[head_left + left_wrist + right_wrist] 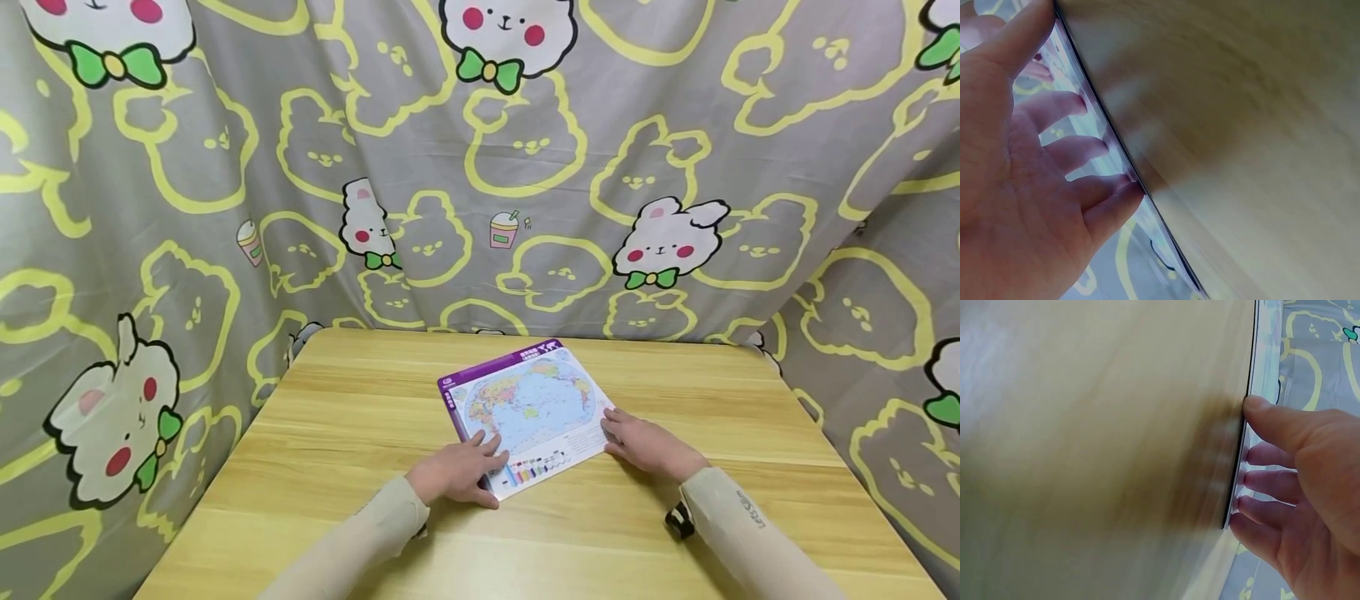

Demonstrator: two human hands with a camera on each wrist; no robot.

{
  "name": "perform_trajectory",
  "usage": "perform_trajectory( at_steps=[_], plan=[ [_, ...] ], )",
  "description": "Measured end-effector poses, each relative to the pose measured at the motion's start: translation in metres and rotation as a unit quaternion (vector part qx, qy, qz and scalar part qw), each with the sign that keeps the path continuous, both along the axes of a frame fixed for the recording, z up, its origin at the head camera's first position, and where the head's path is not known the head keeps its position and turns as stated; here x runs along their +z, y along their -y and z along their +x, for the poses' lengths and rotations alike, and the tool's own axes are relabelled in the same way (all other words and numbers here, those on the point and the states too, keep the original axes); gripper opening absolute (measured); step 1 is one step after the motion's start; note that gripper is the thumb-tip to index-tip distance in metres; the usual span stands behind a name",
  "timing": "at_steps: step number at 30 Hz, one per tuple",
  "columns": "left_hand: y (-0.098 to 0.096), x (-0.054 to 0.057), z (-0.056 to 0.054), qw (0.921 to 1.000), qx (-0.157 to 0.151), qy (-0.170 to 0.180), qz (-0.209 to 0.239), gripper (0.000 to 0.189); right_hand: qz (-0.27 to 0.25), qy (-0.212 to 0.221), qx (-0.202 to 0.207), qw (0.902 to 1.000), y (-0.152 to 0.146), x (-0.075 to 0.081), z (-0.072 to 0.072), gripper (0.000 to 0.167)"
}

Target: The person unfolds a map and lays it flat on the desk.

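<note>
A rectangular world map board [525, 417] with a purple border along its far side lies slanted on the wooden table. My left hand [459, 468] rests over its near left corner, fingers spread on the printed face. In the left wrist view, the thumb [1025, 37] of that hand reaches the board's thin dark edge [1107, 119]. At the right side, my right hand [647, 442] touches the board's near right corner with its fingertips. The right wrist view shows that thumb [1266, 415] against the edge and the other fingertips [1254, 481] on the glossy surface.
The light wooden table [337, 400] extends around the board on all sides. Behind it and along both sides hangs a grey curtain [525, 167] with yellow outlines and white cartoon animals. A small black object [679, 522] shows under the right sleeve.
</note>
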State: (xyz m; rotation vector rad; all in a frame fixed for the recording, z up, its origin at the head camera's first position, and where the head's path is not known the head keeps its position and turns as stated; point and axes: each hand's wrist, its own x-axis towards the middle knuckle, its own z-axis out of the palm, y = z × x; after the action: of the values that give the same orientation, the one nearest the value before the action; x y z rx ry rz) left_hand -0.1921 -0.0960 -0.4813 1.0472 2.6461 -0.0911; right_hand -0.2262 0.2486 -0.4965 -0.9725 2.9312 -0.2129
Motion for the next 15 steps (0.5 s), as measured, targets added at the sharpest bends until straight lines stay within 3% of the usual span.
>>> perform_trajectory(
  at_steps=[15],
  plan=[
    [-0.0105,0.0038,0.0081,0.9995,-0.023,-0.019,-0.013,0.075,-0.012,0.002,-0.007,0.9999,-0.0067,0.0015,-0.0056,0.039]
  ],
)
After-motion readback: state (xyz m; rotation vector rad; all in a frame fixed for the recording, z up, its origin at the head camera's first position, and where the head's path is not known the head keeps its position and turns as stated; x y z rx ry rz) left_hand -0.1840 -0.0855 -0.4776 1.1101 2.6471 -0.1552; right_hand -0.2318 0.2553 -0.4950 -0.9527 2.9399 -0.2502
